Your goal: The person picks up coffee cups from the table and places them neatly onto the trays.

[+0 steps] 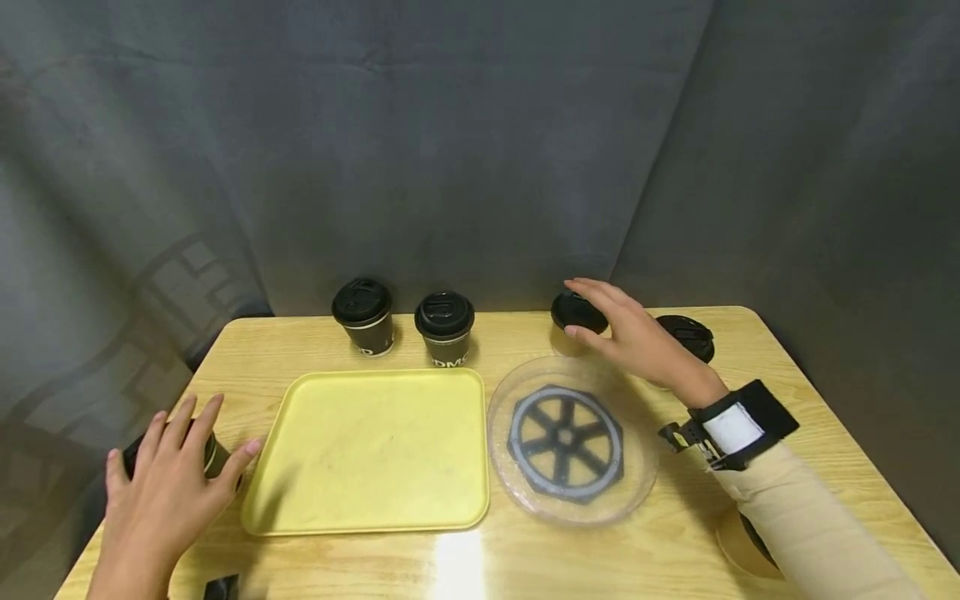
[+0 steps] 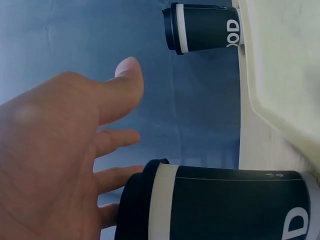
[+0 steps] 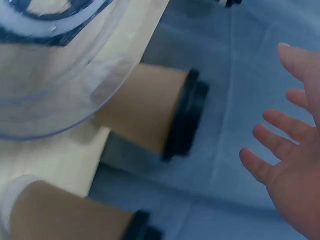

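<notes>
My left hand [image 1: 165, 483], fingers spread, hovers over a dark paper cup [image 2: 240, 200] with a black lid at the table's left side. In the left wrist view its fingertips are partly hidden behind that lid, so contact is unclear. My right hand [image 1: 637, 337] is at the back right, thumb and fingers apart, holding nothing. Nearest it is a brown paper cup [image 3: 145, 107] with a black lid [image 1: 576, 310]; the right wrist view shows a gap between them. A second brown cup [image 3: 65, 207] stands to the right, partly behind the hand in the head view.
A yellow tray [image 1: 367, 450] lies mid-table, beside a clear round plate [image 1: 645, 467] over a dark wheel-like shape. Two dark lidded cups [image 1: 372, 333] [image 1: 447, 348] stand behind the tray. Another brown cup [image 1: 738, 542] is partly hidden under my right forearm. Grey curtain hangs behind.
</notes>
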### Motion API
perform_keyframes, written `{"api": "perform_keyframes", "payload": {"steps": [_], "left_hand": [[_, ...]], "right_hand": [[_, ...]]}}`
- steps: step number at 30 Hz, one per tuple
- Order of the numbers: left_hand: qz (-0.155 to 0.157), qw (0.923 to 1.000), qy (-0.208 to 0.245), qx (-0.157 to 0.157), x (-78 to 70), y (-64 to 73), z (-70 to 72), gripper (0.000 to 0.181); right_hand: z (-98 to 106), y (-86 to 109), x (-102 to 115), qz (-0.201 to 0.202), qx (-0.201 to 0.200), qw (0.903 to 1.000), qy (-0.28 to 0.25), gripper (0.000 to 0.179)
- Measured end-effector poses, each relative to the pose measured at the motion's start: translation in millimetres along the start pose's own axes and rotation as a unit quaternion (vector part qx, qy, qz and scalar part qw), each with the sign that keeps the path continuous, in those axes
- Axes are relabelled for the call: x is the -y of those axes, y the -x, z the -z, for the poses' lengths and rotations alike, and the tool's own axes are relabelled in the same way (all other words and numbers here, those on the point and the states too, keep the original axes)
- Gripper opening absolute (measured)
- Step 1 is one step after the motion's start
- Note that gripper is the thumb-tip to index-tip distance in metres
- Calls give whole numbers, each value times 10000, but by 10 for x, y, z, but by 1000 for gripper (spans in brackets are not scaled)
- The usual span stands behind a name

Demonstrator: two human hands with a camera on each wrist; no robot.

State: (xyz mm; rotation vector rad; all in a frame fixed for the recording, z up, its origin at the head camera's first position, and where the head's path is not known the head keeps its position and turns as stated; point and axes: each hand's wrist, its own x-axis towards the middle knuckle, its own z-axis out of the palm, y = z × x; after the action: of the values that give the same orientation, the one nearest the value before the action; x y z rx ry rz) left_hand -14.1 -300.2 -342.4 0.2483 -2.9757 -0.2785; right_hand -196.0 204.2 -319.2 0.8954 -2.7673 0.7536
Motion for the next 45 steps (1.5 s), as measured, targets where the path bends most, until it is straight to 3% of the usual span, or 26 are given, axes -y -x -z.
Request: {"api": "perform_keyframes", "payload": {"steps": [7, 16, 20, 25, 38, 45], "left_hand": [[268, 9996, 10, 105, 80, 74, -26, 82], [349, 9993, -41, 140, 171, 148, -53, 78], [318, 9992, -78, 220, 170, 156, -80, 73], [335, 9991, -63, 260, 143, 152, -98, 69], [317, 9994, -127, -97, 160, 171, -70, 56], [312, 9994, -152, -61, 124, 162, -56, 53]], "right_hand": [[-13, -198, 382, 1110, 188, 9934, 221, 62], [-355, -311, 767, 2525, 683, 9623, 751, 58], [-534, -186, 889, 2722, 903, 9553, 712, 58], [-591, -43, 1016, 2750, 1160, 9519, 698, 58], [-730, 56, 1140, 2924, 1746, 9359, 896, 57], [-800, 120, 1166, 3001, 1986, 9287, 897, 57]]}}
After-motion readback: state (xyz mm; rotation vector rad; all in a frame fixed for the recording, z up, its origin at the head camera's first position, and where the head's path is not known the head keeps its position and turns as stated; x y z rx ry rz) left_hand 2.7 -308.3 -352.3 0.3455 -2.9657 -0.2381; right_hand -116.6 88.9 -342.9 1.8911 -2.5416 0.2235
